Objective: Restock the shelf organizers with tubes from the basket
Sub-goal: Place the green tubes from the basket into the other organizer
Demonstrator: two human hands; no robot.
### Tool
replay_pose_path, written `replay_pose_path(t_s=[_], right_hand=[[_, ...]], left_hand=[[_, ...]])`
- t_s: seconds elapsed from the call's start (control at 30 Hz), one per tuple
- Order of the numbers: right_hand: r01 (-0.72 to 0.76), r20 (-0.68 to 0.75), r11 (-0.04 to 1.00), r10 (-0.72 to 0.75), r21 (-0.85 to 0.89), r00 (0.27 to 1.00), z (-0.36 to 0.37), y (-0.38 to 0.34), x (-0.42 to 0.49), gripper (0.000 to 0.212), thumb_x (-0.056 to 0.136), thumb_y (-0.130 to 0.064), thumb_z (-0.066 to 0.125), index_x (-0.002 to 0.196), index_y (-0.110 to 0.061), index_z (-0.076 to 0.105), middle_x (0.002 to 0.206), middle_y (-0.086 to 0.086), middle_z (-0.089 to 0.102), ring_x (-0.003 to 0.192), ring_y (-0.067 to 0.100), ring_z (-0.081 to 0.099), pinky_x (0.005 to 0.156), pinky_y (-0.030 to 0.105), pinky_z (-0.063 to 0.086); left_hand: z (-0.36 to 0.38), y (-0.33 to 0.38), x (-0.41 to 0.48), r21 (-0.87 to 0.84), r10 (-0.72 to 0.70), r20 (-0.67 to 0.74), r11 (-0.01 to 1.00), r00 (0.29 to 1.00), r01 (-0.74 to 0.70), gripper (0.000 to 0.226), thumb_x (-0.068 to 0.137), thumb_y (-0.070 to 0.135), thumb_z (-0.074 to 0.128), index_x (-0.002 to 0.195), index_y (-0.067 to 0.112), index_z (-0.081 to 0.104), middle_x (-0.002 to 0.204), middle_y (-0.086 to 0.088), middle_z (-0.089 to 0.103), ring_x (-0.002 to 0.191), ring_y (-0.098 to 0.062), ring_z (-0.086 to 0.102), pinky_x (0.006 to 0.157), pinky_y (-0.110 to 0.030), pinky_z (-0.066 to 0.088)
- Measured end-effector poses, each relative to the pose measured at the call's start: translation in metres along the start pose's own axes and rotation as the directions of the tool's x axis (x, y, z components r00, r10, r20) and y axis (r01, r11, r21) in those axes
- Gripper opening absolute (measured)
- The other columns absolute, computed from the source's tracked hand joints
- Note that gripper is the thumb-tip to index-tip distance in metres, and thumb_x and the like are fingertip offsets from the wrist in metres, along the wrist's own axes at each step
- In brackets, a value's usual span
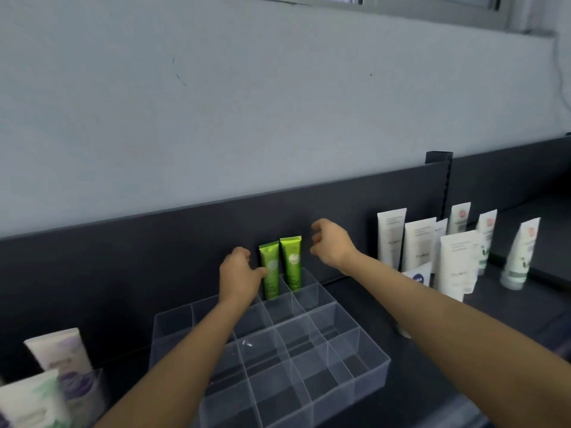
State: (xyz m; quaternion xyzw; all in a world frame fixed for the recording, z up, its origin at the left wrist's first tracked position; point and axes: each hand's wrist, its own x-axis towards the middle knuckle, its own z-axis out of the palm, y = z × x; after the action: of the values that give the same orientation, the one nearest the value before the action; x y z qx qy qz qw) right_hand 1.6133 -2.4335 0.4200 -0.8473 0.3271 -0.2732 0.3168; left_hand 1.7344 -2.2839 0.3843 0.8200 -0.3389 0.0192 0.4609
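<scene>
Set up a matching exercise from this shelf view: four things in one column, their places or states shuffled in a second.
Column 1
1. left hand
2. right hand
3. white tubes
4. purple-printed tube

Column 2
A. stand grouped to the right of the clear organizer
B. lower left corner of the view
C. thumb touches the left green tube
D. holds nothing, fingers loosely curled, beside the right green tube

Pairs: 1-C, 2-D, 3-A, 4-B.
</scene>
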Motion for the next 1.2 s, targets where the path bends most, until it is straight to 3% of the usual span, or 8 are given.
replay_pose_path(t_s=[0.13,0.33,0.53,0.73,0.83,1.03,1.13,1.2], right_hand=[[0.058,-0.049,0.996,-0.055,0.061,0.997,-0.027,-0.011,-0.038,0.045,0.082,-0.001,0.063,0.125,-0.008,0.052,0.111,0.011,0.062,0.1,0.024,0.059,0.083,0.029,0.049],[0.075,-0.068,0.981,-0.063,0.18,0.996,-0.071,-0.007,-0.124,0.029,0.078,-0.003,0.068,0.105,-0.011,0.064,0.1,0.007,0.067,0.096,0.023,0.066,0.087,0.041,0.056],[-0.014,-0.132,0.975,0.044,0.222,0.99,-0.115,0.041,-0.219,0.019,0.08,0.0,0.066,0.095,-0.012,0.066,0.092,0.007,0.068,0.085,0.021,0.066,0.078,0.037,0.058],[-0.227,-0.139,0.937,0.271,0.267,0.953,-0.129,0.128,-0.301,0.017,0.08,0.0,0.068,0.09,-0.013,0.066,0.086,0.005,0.069,0.08,0.02,0.066,0.074,0.038,0.059],[-0.367,-0.117,0.898,0.403,0.242,0.908,-0.117,0.177,-0.341,0.014,0.081,-0.002,0.068,0.09,-0.012,0.066,0.082,0.004,0.068,0.077,0.022,0.067,0.073,0.038,0.059],[-0.651,-0.036,0.759,0.65,0.004,0.759,-0.082,0.284,-0.424,0.014,0.077,-0.004,0.064,0.086,-0.009,0.073,0.077,0.0,0.066,0.076,0.021,0.066,0.077,0.036,0.056],[-0.74,0.016,0.666,0.744,-0.098,0.668,-0.068,0.324,-0.471,0.02,0.077,-0.004,0.061,0.063,-0.017,0.066,0.072,0.002,0.063,0.078,0.026,0.065,0.073,0.032,0.05],[-0.796,0.053,0.59,0.807,-0.135,0.588,-0.06,0.348,-0.497,0.021,0.08,-0.006,0.061,0.061,-0.014,0.064,0.073,0.008,0.064,0.077,0.028,0.064,0.072,0.033,0.05]], left_hand=[[-0.009,0.015,-0.029,0.043,0.081,-0.082,0.996,0.993,-0.078,0.037,0.079,0.016,0.072,0.109,0.007,0.052,0.112,-0.011,0.054,0.092,-0.019,0.05,0.077,-0.029,0.042],[0.0,0.055,-0.092,0.037,0.282,-0.016,0.959,0.959,-0.281,0.029,0.077,0.024,0.074,0.096,0.009,0.058,0.096,-0.007,0.059,0.089,-0.021,0.056,0.078,-0.034,0.047],[0.042,0.098,-0.179,-0.066,0.407,0.133,0.914,0.904,-0.401,0.03,0.079,0.025,0.074,0.104,0.009,0.066,0.096,-0.005,0.064,0.081,-0.013,0.059,0.08,-0.026,0.049],[0.1,0.109,-0.259,-0.101,0.505,0.35,0.857,0.789,-0.505,0.03,0.081,0.026,0.071,0.106,0.01,0.066,0.099,-0.005,0.065,0.088,-0.019,0.062,0.08,-0.035,0.053],[0.133,0.097,-0.292,-0.103,0.479,0.489,0.862,0.729,-0.497,0.027,0.079,0.025,0.071,0.101,0.011,0.067,0.097,-0.005,0.067,0.087,-0.021,0.064,0.078,-0.037,0.054],[0.191,0.055,-0.348,-0.049,0.344,0.773,0.87,0.533,-0.491,0.021,0.084,0.026,0.066,0.099,0.011,0.067,0.098,-0.004,0.065,0.089,-0.019,0.063,0.08,-0.037,0.053],[0.212,0.027,-0.373,0.003,0.246,0.864,0.87,0.44,-0.493,0.016,0.086,0.025,0.063,0.096,0.013,0.068,0.097,-0.002,0.067,0.089,-0.017,0.063,0.08,-0.035,0.054],[0.226,0.01,-0.386,0.037,0.165,0.909,0.884,0.384,-0.466,0.014,0.089,0.024,0.062,0.096,0.014,0.067,0.095,0.0,0.067,0.087,-0.016,0.064,0.079,-0.035,0.055]])
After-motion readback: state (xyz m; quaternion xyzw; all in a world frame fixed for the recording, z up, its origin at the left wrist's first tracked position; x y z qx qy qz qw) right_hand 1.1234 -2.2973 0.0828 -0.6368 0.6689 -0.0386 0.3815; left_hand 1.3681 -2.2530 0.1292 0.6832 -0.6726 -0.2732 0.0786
